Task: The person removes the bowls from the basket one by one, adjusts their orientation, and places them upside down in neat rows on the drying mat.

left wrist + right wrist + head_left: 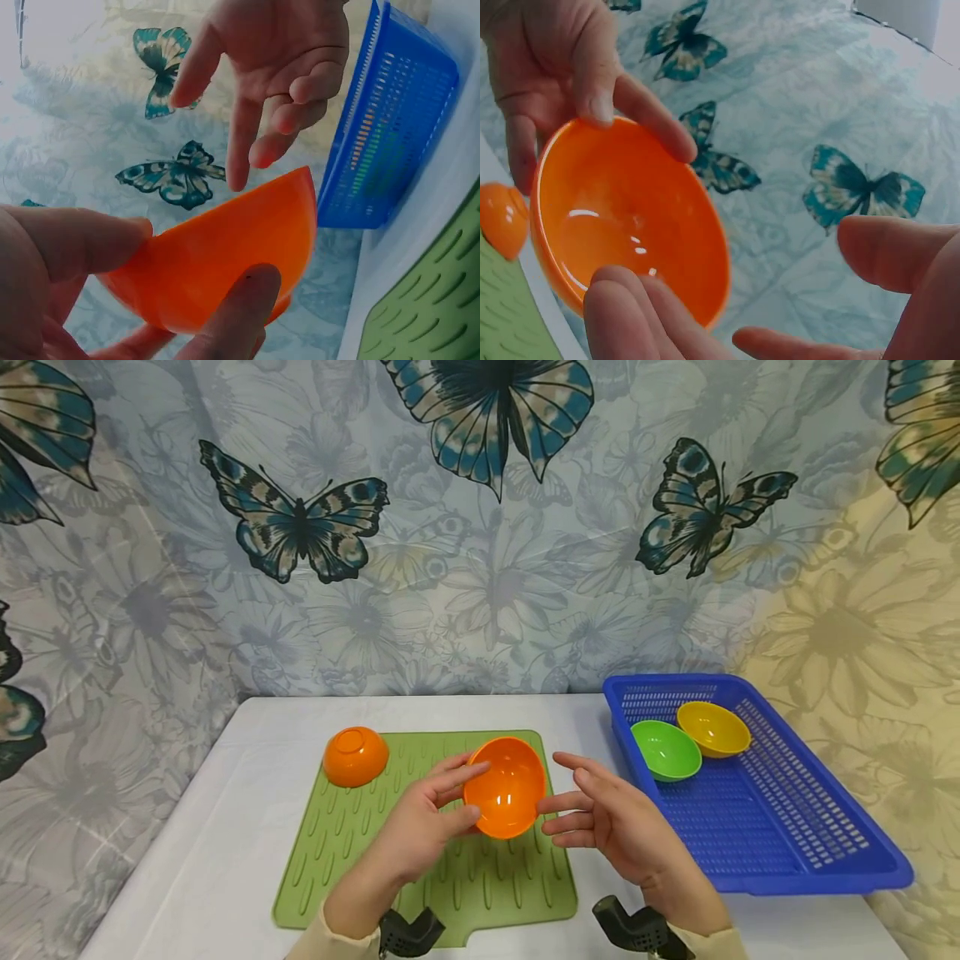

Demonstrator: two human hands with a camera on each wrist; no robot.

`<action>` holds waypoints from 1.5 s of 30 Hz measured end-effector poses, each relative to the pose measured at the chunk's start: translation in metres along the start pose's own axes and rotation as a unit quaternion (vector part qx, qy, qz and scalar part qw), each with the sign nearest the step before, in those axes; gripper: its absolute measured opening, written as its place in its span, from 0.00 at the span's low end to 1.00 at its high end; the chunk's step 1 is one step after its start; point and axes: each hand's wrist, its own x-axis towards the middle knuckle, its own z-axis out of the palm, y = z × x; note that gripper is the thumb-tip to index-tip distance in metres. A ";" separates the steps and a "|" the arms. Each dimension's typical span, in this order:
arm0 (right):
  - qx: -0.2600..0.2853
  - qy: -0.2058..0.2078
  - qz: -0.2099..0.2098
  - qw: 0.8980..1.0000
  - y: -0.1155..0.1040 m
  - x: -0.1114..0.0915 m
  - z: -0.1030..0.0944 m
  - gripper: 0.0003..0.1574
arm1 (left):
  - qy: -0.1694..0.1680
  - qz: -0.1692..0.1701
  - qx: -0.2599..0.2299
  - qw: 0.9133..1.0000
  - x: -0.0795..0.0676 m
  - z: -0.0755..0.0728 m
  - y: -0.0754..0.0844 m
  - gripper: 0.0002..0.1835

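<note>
An orange bowl [506, 787] is held above the green mat, tilted so that its inside faces the head camera. My left hand [429, 814] grips its left rim, with the thumb and fingers on either side of the wall, as the right wrist view also shows. At the bowl's right side is my right hand [611, 818], its fingers spread and the thumb apart from the rim. Its fingertips are close to the bowl; whether they touch it I cannot tell. A second orange bowl [356, 757] lies upside down on the mat's far left corner.
A green ridged mat [517, 893] lies on the white-covered table [195, 860]. To the right stands a blue perforated basket [757, 860] with a green bowl [666, 752] and a yellow bowl [713, 730] inside. Behind the table hangs a butterfly-patterned cloth [495, 593].
</note>
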 end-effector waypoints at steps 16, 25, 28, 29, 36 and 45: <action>0.158 -0.089 0.089 0.979 0.012 0.007 -0.020 0.44 | -0.016 0.117 0.204 0.972 -0.008 0.011 -0.005 0.27; 0.192 -0.160 0.119 0.961 0.029 0.012 -0.029 0.41 | -0.050 0.311 0.467 0.826 -0.016 0.012 -0.010 0.25; 0.175 -0.158 0.125 0.964 0.032 0.013 -0.030 0.39 | -0.066 0.340 0.519 0.782 -0.016 0.013 -0.011 0.23; 0.163 -0.152 0.127 0.967 0.033 0.013 -0.030 0.37 | -0.073 0.345 0.534 0.769 -0.016 0.014 -0.011 0.23; 0.047 -0.125 0.138 0.981 0.035 0.014 -0.026 0.24 | -0.143 0.333 0.609 0.705 -0.019 0.019 -0.012 0.24; -0.053 -0.057 0.157 0.985 0.038 0.015 -0.015 0.15 | -0.164 0.382 0.671 0.614 -0.022 0.026 -0.016 0.13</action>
